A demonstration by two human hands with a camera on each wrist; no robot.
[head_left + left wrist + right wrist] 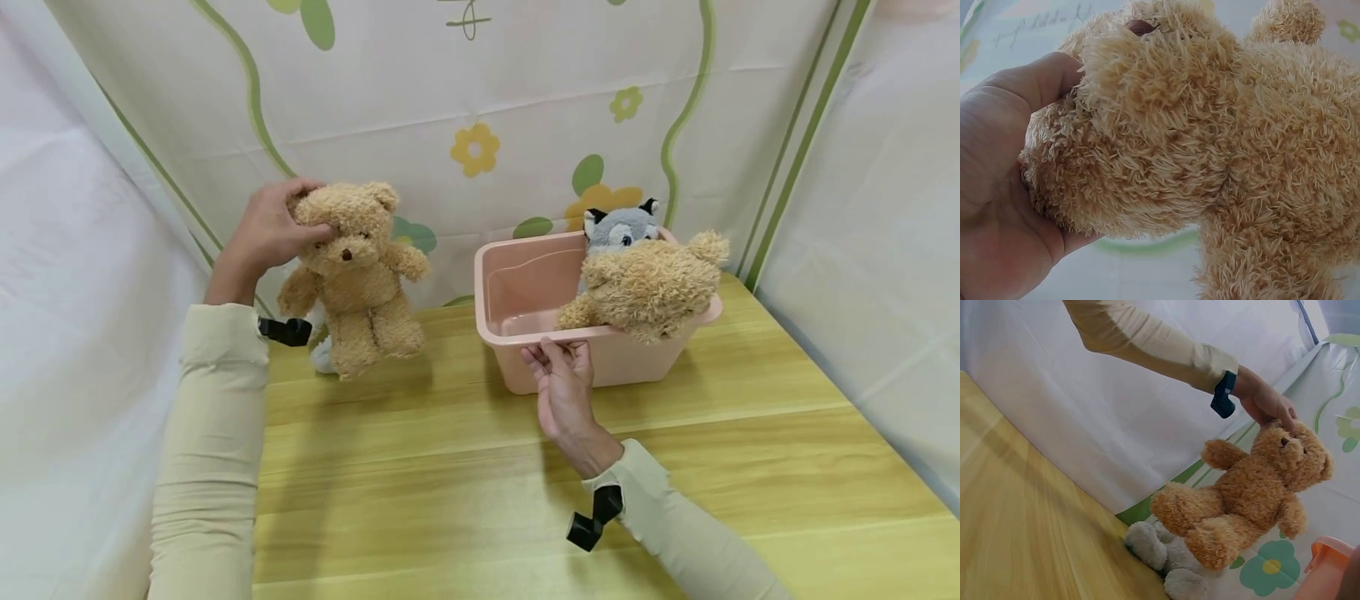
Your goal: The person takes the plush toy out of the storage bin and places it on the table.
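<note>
At the left, my left hand [273, 221] grips a tan teddy bear [360, 287] by the side of its head, thumb across its face. The bear hangs upright with its legs down, over the far part of the table. In the left wrist view the bear's curly fur [1147, 162] fills most of the picture. My right hand [564, 392] holds the front rim of a pink plastic bin [498, 340], fingers bent up at the rim's edge. Inside the bin, a grey plush animal [621, 229] with black-edged ears sits behind a second tan plush [656, 287] that hangs over the front rim.
A pale grey plush [1179, 569] lies on the table behind the held bear, mostly hidden in the head view. The wood-grain table [420, 500] meets a flower-printed cloth wall [420, 83] at the back. White cloth walls stand at both sides.
</note>
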